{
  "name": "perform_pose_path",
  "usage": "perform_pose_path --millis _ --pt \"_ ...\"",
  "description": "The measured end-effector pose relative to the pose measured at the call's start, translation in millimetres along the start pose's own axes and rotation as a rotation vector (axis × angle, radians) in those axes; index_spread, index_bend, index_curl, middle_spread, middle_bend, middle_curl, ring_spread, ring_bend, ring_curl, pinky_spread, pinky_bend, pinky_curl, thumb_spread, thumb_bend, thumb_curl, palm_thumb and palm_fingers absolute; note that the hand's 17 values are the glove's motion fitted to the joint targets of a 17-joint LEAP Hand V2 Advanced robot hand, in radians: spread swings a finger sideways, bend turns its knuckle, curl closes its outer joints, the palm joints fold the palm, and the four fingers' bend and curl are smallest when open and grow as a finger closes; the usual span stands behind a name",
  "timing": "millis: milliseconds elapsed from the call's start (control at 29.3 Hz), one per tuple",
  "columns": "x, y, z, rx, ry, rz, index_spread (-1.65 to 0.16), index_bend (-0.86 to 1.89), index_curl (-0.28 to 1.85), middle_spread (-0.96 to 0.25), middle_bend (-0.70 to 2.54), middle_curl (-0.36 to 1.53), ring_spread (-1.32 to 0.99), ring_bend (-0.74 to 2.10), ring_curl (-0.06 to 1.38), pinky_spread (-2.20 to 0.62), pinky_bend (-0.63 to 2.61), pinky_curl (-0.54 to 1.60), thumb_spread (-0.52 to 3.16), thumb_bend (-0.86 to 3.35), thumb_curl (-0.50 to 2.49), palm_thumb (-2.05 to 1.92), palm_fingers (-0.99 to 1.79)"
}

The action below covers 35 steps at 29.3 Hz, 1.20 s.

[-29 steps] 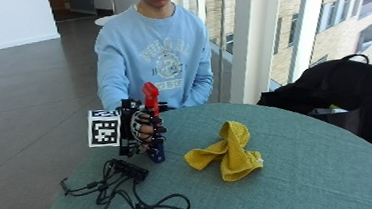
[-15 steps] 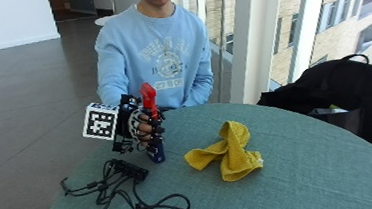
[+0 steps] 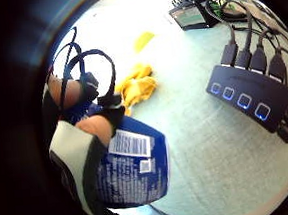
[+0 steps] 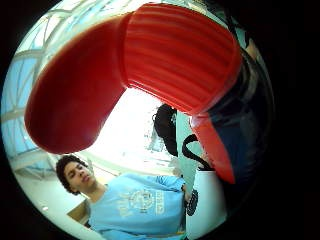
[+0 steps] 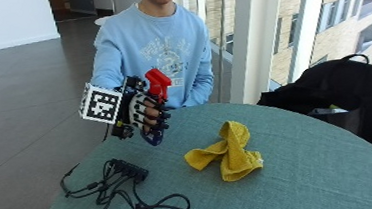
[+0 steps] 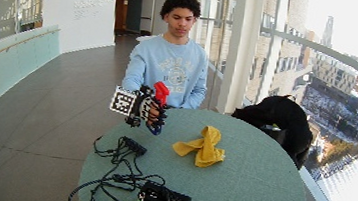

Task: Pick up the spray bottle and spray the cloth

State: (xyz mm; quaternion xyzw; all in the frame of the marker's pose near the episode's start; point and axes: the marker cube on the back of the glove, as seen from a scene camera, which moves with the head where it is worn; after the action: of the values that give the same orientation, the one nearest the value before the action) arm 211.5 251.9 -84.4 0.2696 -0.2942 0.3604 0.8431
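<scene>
Above the table's near edge [image 5: 79, 193], hand [image 5: 148, 112] clamped round spray bottle [image 5: 156, 94], cloth [image 5: 228, 151] well apart mid-table

Spray bottle [image 5: 153, 107]: glossy blue plastic body with printed paper label, ribbed red plastic head above the fingers [image 5: 155, 118]. Cloth [image 5: 226, 151]: yellow, soft, nubby terry. Table [image 5: 312, 175]: matt green woven covering. Right hand [image 5: 143, 113]: matt black glove fabric.

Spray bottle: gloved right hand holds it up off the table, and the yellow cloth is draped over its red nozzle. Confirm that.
Not quite. The right hand does hold the spray bottle above the table, but the yellow cloth is not on the red nozzle; it lies crumpled on the table, apart from the bottle. The outside view shows it.
</scene>
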Motion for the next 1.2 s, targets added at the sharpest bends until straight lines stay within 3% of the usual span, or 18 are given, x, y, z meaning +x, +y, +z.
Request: perform_pose_path --millis 580,1195 --pt "-17 -32 32 -0.398 0.235 0.15 -0.22 0.13 0.38 -0.09 0.25 0.47 -0.04 0.46 0.4 0.16 0.29 0.38 0.61 -0.03 0.64 1.0 1.16" --pt "-11 -34 61 -0.516 0.358 0.179 -0.2 0.14 0.39 -0.07 0.29 0.49 -0.02 0.52 0.4 0.13 0.32 0.38 0.59 -0.03 0.68 0.97 1.18"
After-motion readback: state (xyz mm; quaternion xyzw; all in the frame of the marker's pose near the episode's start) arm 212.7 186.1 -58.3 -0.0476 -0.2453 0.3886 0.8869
